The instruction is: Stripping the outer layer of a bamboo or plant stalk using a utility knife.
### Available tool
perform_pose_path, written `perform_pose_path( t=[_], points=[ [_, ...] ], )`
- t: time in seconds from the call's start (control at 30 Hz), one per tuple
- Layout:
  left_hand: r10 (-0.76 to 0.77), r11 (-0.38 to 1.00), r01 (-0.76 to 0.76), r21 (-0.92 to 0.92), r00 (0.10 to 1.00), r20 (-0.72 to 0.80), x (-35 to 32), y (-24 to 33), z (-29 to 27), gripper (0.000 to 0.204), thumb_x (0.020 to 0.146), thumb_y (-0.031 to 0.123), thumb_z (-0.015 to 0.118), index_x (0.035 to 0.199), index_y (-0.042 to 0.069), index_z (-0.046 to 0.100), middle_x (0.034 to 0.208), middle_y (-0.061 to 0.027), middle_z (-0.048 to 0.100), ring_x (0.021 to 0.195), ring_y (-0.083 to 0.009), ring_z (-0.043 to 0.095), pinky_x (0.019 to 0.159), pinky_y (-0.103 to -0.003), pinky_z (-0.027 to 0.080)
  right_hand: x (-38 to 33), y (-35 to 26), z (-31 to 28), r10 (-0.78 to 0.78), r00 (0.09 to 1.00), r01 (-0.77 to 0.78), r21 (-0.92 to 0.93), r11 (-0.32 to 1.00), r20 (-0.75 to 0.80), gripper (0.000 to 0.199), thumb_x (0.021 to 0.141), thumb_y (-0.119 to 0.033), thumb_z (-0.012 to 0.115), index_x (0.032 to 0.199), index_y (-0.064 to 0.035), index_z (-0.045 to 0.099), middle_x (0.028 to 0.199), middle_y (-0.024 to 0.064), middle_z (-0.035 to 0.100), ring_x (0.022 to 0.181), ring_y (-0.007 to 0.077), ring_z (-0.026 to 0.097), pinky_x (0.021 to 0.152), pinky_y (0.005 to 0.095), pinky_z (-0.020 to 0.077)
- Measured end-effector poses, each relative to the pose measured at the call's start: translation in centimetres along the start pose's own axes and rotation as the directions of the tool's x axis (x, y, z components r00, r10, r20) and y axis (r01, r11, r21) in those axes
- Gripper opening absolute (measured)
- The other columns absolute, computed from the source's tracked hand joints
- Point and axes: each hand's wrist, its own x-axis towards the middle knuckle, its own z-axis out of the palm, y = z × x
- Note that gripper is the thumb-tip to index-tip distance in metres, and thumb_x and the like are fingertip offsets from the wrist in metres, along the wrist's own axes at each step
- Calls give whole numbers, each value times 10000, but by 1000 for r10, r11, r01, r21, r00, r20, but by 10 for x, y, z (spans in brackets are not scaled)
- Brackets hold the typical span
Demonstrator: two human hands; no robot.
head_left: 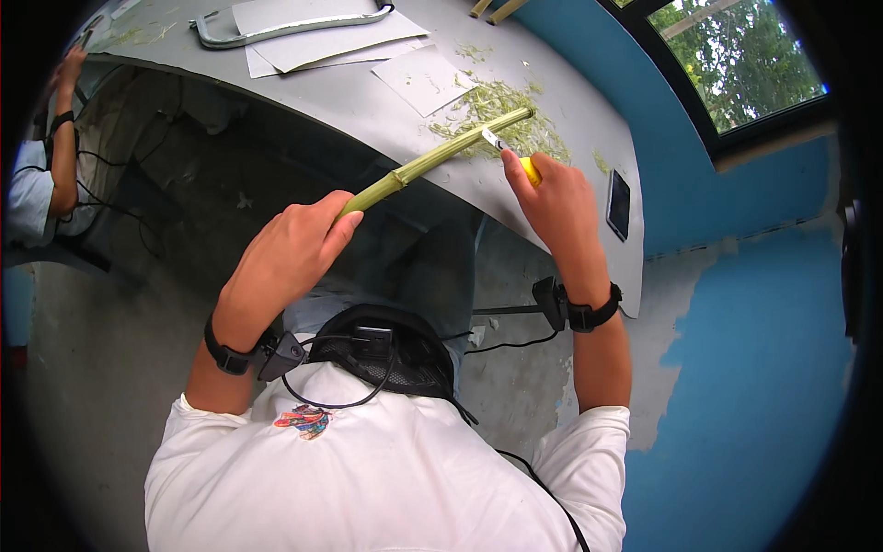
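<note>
Green bamboo is the working material, and we note its state going from left to right. At the far left a second person [41, 175] sits apart from our bench and takes no part. Our left hand [290, 253] is wrapped firmly around the near end of the bamboo stalk [432, 158], holding it slanted up and to the right, so that the far end lies over the grey table [368, 101]. The stalk has a clear node just past the hand; its skin looks smooth and yellow-green on the lower stretch, paler toward the tip. The tip sits over a pile of green shavings [501, 115], which we read as evidence that a fair amount of scraping is already done. Our right hand [556, 198] is closed on a yellow-handled knife [515, 156], with the blade laid against the upper part of the stalk. We judge the work partly done: the far section appears pared, while the length from node to left hand looks untouched. Further right on the table lies a dark phone [619, 204], near the table edge; sheets of paper [322, 37] lie further back.
</note>
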Motion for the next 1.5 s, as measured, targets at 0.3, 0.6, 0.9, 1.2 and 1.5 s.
perform_pose_path(
  t=[0.3,0.6,0.9,1.2,1.5],
  points=[
    [-8,1000,8,-9,1000,-19,-2,3,-1,288,1179,282,628,1308,29,678,779,-251,633,713,-478,635,649,-497,480,-6,-18,4,-51,991,28,186,982,123,638,1070,-583,705,779,-16,693,665,242,641,659,474,663,645,540,529],
    [15,1000,-16,-23,1000,-16,-2,1,0,288,1181,273,622,1314,24,679,787,-245,635,697,-471,616,646,-491,477,8,20,17,22,996,-17,63,998,-83,683,1133,-633,616,830,-22,646,711,242,677,692,484,687,648,556,533],
    [-9,998,11,-57,1000,28,2,3,1,298,1200,288,600,1296,16,673,772,-204,602,656,-389,566,651,-460,469,17,31,28,79,971,-1,329,944,-224,565,1157,-573,612,1033,-23,655,767,249,711,737,515,700,690,589,540],
    [-52,997,52,-57,999,-1,14,-2,15,358,1222,339,570,1169,-1,670,723,-126,491,630,-229,440,610,-404,396,4,43,32,-7,992,48,319,946,-129,616,1118,-578,673,833,-33,646,669,225,649,650,459,677,637,543,535],
    [-32,997,28,-66,997,-68,25,-6,31,334,1197,342,617,1100,23,649,687,-150,539,568,-305,488,578,-418,414,2,44,48,-19,988,66,302,951,-155,627,1104,-554,714,774,-35,591,630,207,574,580,424,597,568,496,465]
  ],
)
